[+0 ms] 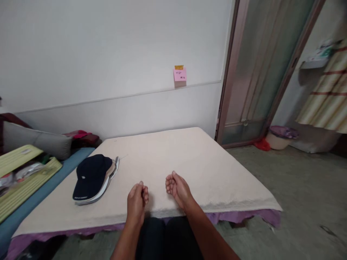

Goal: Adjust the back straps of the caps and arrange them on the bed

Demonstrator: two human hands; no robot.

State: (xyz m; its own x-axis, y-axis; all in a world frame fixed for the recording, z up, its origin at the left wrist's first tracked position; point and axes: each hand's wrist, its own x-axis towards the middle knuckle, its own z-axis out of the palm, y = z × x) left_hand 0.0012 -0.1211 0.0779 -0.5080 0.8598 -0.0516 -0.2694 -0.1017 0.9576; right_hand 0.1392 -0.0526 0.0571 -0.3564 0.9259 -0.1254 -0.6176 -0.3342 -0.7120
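Note:
Just above the near edge of a cream quilted cover (168, 151) on a low bed, I hold both hands in front of me, a short gap apart. My left hand (137, 200) is curled into a loose fist, and nothing shows in it. Opposite it, my right hand (177, 188) has its fingers folded in toward the palm, also with nothing visible inside. To the left of my left hand lies a stack of caps (93, 177), a dark navy one on top with beige and white brims showing beneath.
A pink note (180, 75) is taped to the white wall behind the bed. At left are a grey pillow (38, 139) and a yellow-green container (29, 177) with packets. A sliding glass door (252, 72) and a lined bin (280, 139) stand at right.

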